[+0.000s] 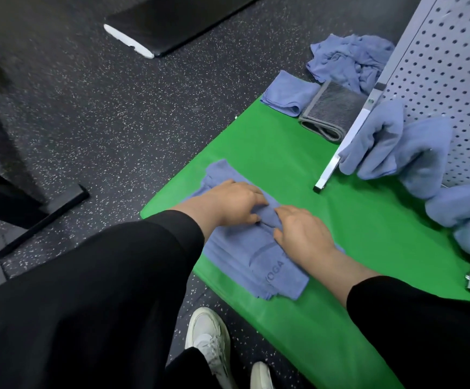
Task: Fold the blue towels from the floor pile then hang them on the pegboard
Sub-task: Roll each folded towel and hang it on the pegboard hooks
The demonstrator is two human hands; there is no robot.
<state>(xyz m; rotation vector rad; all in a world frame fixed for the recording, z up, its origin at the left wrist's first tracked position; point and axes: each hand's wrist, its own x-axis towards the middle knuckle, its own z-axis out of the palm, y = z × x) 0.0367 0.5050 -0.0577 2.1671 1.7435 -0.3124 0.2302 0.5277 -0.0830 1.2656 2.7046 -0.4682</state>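
Speckled black rubber floor [110, 113], green mat [298, 169], grey pegboard [447, 66].
Crumpled towel pile [348, 57] beside the pegboard; blue towel [256, 265] on the mat; left hand [228, 203] and right hand [301, 234] each pinch its raised centre fold; white shoe [211, 341].

Bare green mat [284, 153] ahead; pegboard frame [348, 136], hung towels [390, 147] block right.
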